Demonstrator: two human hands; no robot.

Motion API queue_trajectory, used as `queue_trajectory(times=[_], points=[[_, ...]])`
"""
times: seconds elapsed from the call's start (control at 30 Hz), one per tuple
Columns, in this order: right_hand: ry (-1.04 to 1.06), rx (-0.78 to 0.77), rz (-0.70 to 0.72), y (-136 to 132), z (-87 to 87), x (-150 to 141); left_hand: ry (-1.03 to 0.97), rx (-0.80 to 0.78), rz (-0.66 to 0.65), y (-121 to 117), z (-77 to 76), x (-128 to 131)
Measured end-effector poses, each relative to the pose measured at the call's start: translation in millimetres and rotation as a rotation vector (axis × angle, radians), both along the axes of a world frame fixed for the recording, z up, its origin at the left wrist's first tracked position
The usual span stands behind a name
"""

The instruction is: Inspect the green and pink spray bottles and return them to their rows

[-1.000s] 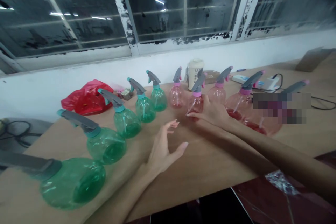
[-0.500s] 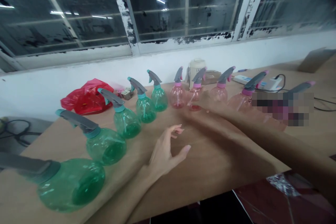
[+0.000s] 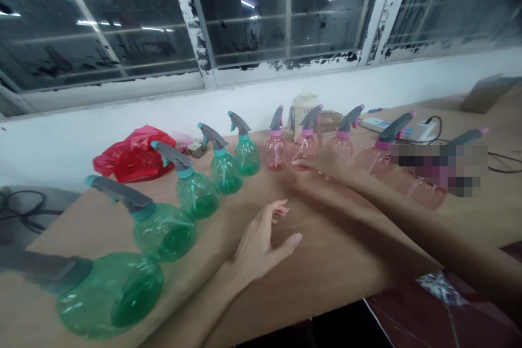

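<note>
My left hand is over the bare tabletop, thumb apart from its curled fingers, holding nothing. To its left, green spray bottles with grey and teal trigger heads curve away in a row, green liquid inside. My right hand reaches to a pink spray bottle with a grey trigger head. One digit lies across that bottle's lower front; the other fingers are blurred or hidden, so I cannot tell whether they grip it. More pink bottles stand beside it, including one on its left and one on its right.
A red plastic bag lies behind the green bottles. By the wall stand a whitish container and a brown packet. A power strip with cables lies at the right. The table's front edge crosses below my hands.
My left hand has shifted slightly right and downward in view, still open. My right hand shows less blur, one digit now visible across the pink bottle's front. The bottles stay in place.
</note>
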State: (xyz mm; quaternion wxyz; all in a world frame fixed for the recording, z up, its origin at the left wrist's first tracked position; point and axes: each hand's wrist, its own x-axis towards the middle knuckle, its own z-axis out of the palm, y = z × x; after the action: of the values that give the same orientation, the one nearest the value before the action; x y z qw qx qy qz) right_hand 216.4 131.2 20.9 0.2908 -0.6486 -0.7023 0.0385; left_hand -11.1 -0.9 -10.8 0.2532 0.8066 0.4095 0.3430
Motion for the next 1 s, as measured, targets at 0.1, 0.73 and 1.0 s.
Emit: queue_trajectory(times=[0.1,0.73,1.0], points=[[-0.107,0.051,-0.106,-28,5.5,11,0.003,-0.012,-0.010,0,0.2,0],[-0.045,-0.036,-0.324,2,10.4,44,-0.061,-0.048,-0.049,2,-1.2,0],[-0.230,-0.066,-0.331,-48,16.6,26,-0.112,-0.057,-0.045,4,-4.7,0]])
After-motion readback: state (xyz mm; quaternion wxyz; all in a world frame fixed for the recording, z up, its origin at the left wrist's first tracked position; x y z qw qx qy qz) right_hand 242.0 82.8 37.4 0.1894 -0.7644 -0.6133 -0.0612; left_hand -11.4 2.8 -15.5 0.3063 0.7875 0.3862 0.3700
